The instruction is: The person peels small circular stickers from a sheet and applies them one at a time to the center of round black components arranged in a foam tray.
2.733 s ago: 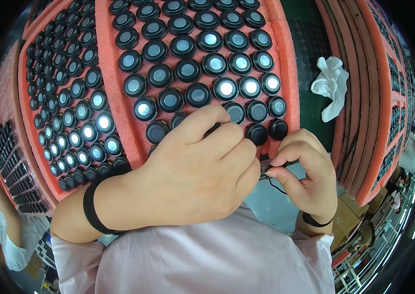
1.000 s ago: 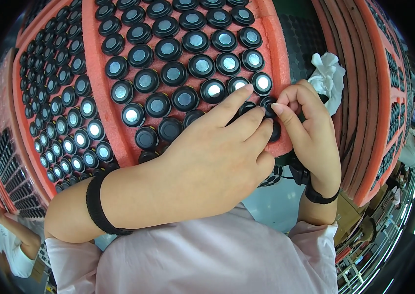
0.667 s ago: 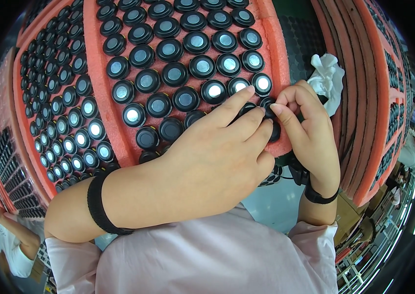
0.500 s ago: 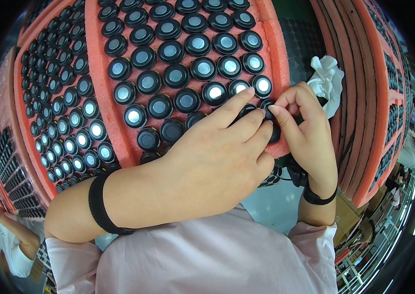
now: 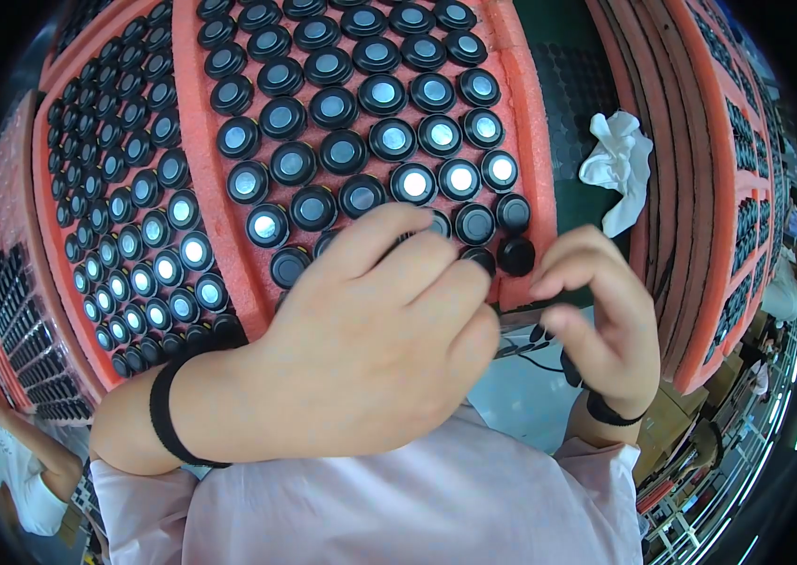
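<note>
Rows of round black parts with silver discs on top (image 5: 383,92) sit in a pink foam tray (image 5: 532,104). In the nearest rows, parts such as the plain black one at the right corner (image 5: 515,255) show dark tops. My left hand (image 5: 379,330) hovers over the near rows, its fingers curled in; the fingertips are hidden, so what they hold, if anything, cannot be seen. Just right of the tray's near corner is my right hand (image 5: 605,325). Its thumb and bent fingers are apart, with nothing visible between them. Each wrist wears a black band.
Crumpled white tissue (image 5: 619,165) lies right of the tray on a green surface. Beyond it rises a stack of pink foam trays (image 5: 671,188). More filled tray sections (image 5: 125,188) extend left. A co-worker's arm (image 5: 31,438) shows at the far left.
Both hands have drawn back from the tray's right corner: the left toward me and leftward, the right down and off the part it touched. The left fingers have curled; the corner parts are uncovered.
</note>
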Action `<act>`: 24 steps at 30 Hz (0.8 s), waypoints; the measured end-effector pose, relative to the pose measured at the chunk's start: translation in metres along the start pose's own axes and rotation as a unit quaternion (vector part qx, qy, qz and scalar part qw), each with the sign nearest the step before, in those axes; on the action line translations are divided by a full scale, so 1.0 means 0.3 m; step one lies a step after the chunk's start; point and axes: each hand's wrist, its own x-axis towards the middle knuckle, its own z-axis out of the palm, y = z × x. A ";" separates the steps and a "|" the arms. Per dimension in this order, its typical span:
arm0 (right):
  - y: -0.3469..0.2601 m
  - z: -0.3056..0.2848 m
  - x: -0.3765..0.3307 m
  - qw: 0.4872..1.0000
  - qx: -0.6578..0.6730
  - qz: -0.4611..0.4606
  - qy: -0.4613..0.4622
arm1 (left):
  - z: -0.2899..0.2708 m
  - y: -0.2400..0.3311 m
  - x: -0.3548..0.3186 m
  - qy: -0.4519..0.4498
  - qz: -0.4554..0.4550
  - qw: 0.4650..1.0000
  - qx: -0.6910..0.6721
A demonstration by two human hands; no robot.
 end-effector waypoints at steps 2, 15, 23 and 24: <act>-0.032 0.014 -0.004 0.999 0.026 0.003 -0.030 | -0.026 0.005 -0.037 0.032 -0.028 0.999 0.010; -0.148 0.202 0.080 0.991 0.061 -0.055 -0.109 | -0.148 0.049 -0.229 -0.024 -0.112 0.993 0.009; -0.210 0.230 0.177 0.984 -0.001 -0.105 -0.147 | -0.159 0.050 -0.310 0.033 -0.063 0.986 0.150; -0.217 0.233 0.183 0.983 -0.003 -0.105 -0.150 | -0.160 0.049 -0.316 0.034 -0.061 0.985 0.159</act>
